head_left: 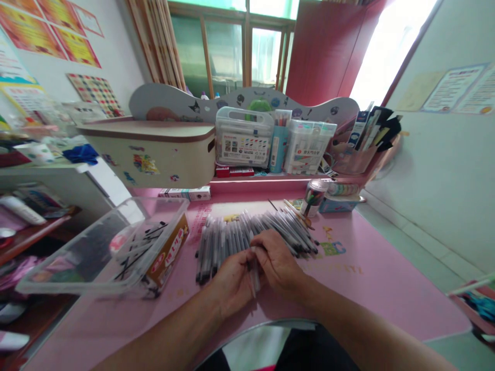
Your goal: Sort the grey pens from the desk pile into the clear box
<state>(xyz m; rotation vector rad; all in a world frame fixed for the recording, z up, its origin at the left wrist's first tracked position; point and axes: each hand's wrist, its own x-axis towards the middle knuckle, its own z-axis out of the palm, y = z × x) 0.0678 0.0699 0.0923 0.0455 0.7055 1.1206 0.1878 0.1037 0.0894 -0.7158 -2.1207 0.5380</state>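
"What could go wrong from here?"

"My knuckles are close to a loose row of pens (228, 242) lying across the pink worktop (371, 304); a nudge could set some rolling. The slim translucent pen (254, 276) in my grasp might slip if my fingers slacken."

"And your hands?"

"Nearly closed, together on the near side of the row. My left hand (234, 282) curls around that pen; my right hand (277, 264) pinches near its upper end. My fingers partly hide the grip."
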